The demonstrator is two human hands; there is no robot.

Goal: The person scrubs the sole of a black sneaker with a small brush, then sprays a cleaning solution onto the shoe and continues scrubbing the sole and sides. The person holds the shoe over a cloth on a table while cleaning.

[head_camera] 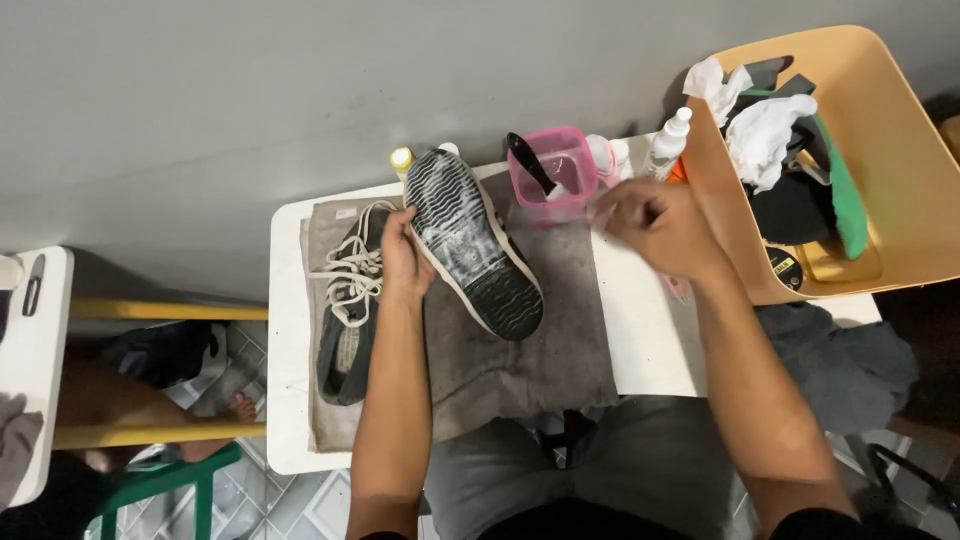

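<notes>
My left hand (404, 258) grips a dark shoe (474, 243) by its side and holds it tilted with the wet ribbed sole facing up. A second grey shoe (350, 310) with pale laces lies on its side to the left, on a grey towel (520, 370). My right hand (655, 227) is blurred, just right of a pink tub (556, 170) that has a black-handled brush (528, 160) standing in it. Its fingers are closed around something I cannot make out.
The towel covers a small white table (640, 350). Bottles (668, 140) and a yellow-capped one (401, 158) stand along the far edge. A tan basket (890, 130) at right holds cloths and a green item. A white stool (35, 370) and a bare foot (240, 408) are at left.
</notes>
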